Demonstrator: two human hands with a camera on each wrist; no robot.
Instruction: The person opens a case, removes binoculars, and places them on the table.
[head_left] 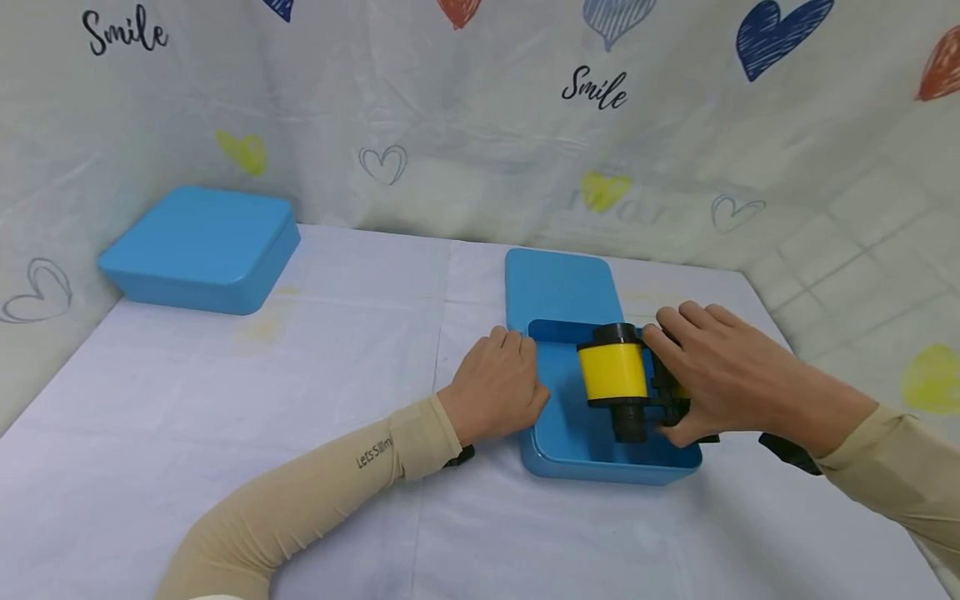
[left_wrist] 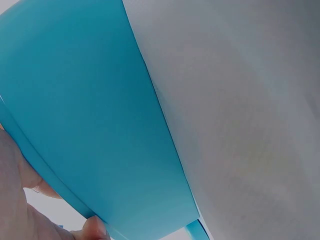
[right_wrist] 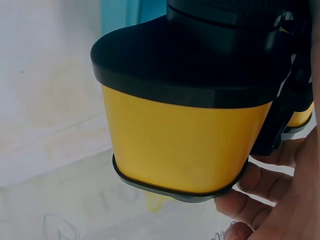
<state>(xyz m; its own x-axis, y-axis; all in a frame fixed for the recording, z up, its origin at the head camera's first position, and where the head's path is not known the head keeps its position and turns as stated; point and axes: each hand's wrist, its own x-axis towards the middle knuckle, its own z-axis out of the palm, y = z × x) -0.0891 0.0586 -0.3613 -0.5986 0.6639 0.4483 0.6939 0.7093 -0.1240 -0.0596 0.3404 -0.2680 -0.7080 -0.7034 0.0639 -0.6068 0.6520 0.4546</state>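
Binoculars [head_left: 613,372] with yellow barrels and black ends are held by my right hand [head_left: 723,371], over the uncovered blue box [head_left: 600,472]. In the right wrist view one yellow barrel [right_wrist: 185,142] fills the middle, with curled fingers [right_wrist: 240,206] beside it. Part of the second barrel is hidden behind the hand. My left hand [head_left: 497,387] grips the box's left side, its knuckles upward. The left wrist view shows a smooth blue box surface [left_wrist: 95,115] close up, with fingers and thumb at its lower left edge.
Behind the box lies a flat blue lid [head_left: 562,287]. A second blue box [head_left: 206,246], closed on top, sits at the table's back left corner. White cloth covers the table [head_left: 337,417]. A sheet [head_left: 480,142] printed with hearts hangs along the back and sides.
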